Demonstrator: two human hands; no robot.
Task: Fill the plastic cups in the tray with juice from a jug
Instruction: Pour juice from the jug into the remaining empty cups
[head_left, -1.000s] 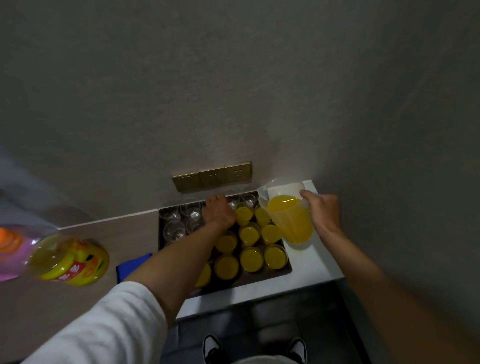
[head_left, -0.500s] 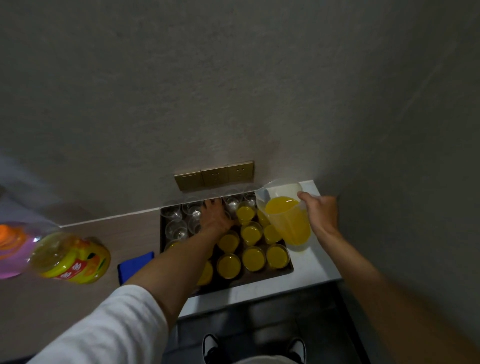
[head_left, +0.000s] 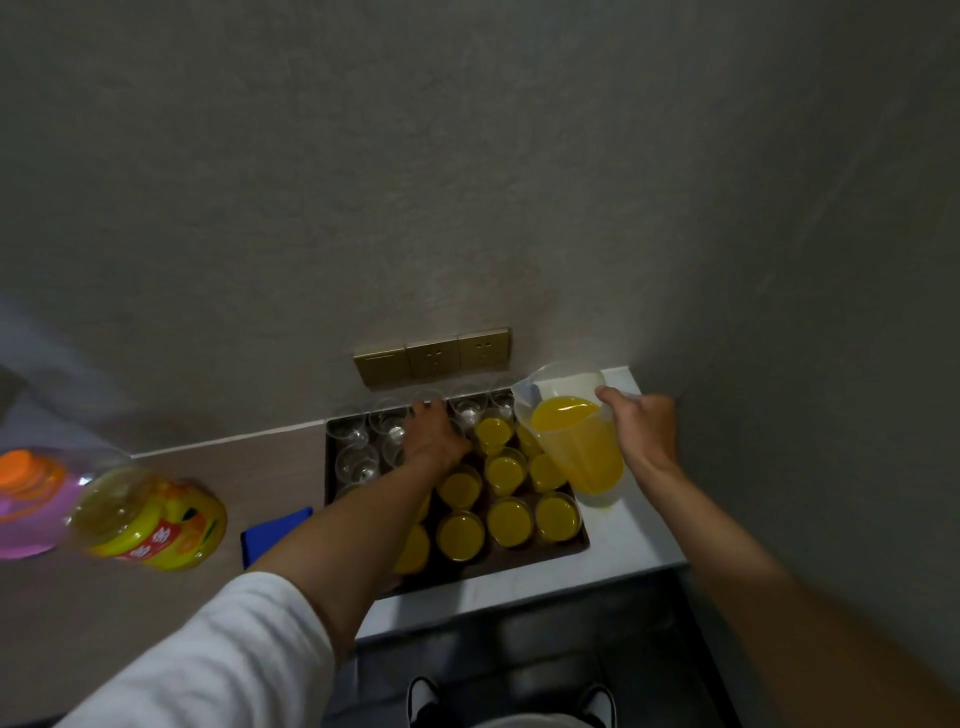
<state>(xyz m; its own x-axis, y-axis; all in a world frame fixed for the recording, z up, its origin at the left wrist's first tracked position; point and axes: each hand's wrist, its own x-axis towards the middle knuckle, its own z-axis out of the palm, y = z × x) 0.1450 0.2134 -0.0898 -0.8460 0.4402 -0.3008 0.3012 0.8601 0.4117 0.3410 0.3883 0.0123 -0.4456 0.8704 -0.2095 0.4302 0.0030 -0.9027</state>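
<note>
Right hand (head_left: 647, 434) wrapped around jug (head_left: 574, 441) of juice, tilted left over tray (head_left: 332, 467) at its far right. Left hand (head_left: 434, 439) reaching among empty cups (head_left: 358, 462) far left, fingers apparently curled on one. Filled cups (head_left: 509, 522) near right.

head view: worn on the person's head | looks forward and steeply down over both outstretched arms | close above the tray (head_left: 332, 499) on the counter (head_left: 634, 540) | wall (head_left: 467, 182) fills upper frame | single view
</note>
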